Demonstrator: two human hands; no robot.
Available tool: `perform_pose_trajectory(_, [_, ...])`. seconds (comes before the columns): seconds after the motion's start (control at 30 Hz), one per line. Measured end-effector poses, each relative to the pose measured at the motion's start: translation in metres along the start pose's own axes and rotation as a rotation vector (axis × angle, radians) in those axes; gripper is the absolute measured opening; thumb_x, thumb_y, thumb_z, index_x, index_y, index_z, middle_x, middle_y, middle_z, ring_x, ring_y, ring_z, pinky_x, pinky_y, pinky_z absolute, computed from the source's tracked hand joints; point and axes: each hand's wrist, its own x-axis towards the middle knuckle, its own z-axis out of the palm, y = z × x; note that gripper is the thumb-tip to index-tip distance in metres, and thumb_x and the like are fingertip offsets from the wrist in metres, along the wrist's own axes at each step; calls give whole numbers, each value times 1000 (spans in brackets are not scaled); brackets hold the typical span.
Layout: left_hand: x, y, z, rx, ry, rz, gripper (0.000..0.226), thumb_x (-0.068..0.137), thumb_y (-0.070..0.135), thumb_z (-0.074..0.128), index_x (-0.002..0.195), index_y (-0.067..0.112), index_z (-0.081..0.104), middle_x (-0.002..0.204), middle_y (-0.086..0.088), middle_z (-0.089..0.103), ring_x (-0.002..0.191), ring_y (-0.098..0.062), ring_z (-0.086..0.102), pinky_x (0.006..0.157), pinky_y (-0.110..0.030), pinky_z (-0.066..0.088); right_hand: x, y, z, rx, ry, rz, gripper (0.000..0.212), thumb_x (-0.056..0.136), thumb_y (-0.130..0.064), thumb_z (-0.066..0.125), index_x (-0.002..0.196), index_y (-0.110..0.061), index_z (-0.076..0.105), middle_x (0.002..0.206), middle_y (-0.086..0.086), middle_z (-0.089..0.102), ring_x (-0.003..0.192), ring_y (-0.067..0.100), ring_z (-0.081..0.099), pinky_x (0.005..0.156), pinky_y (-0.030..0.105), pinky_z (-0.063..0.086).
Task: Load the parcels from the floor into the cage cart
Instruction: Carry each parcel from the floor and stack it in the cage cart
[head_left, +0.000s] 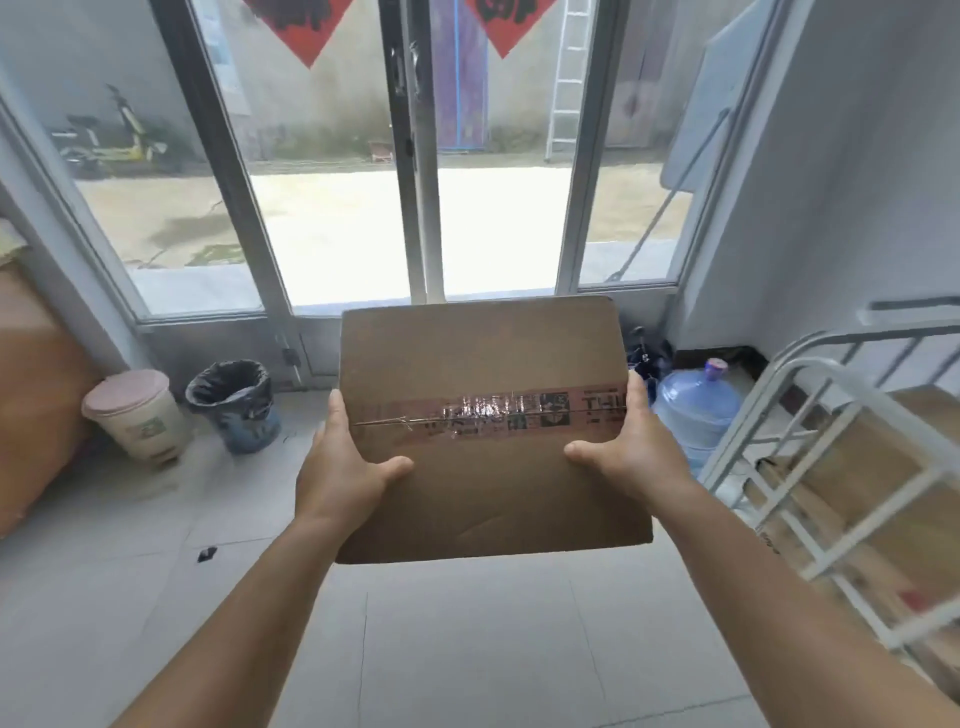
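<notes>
While your left hand (340, 467) and right hand (636, 447) grasp taped parcel (483, 431), cage cart (841, 467) stands right; water jug (698, 410), bins (234, 402) beyond.

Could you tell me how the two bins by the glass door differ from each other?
The pink-lidded bin is closed by its lid, while the dark bin stands open on top. The dark bin is lined with a black bag folded over its rim; no bag shows on the pink-lidded bin. The pink-lidded bin has a cream body, the dark bin a bluish-grey one. Both are round, stand upright on the tiled floor and sit side by side, left of the parcel.
</notes>
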Motion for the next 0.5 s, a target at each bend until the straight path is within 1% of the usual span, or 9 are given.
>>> perform_pose_trajectory(0.13, [-8,65,21,-29,-66,131,110,71,30,82,154,19,11,148,-5,39,131,-26,42,99,-37,39,-18,25,-65,-5,135,77,118,68,-40,83,155,-31,4,147,-4,48,123,24,55,101,42,46])
perform_pose_trajectory(0.27, [-22,129,49,-56,-115,268,104,70,30,82,152,20,18,139,-6,48,124,-27,48,96,-38,41,-38,49,-129,-9,274,124,116,74,-38,82,156,-28,1,154,0,39,132,26,47,107,40,41])
perform_pose_trajectory(0.4, [-43,194,76,-98,-168,382,105,71,29,81,152,21,16,138,-6,49,123,-28,49,97,-40,41,-61,76,-193,-33,410,167,108,74,-39,81,153,-30,9,145,0,49,127,27,52,104,44,44])
perform_pose_trajectory(0.5, [-63,241,97,-135,-210,445,107,69,32,82,152,27,14,137,-3,50,118,-28,53,98,-44,45,-80,95,-241,-45,501,184,107,75,-39,81,153,-29,9,144,1,49,126,28,52,101,41,44])
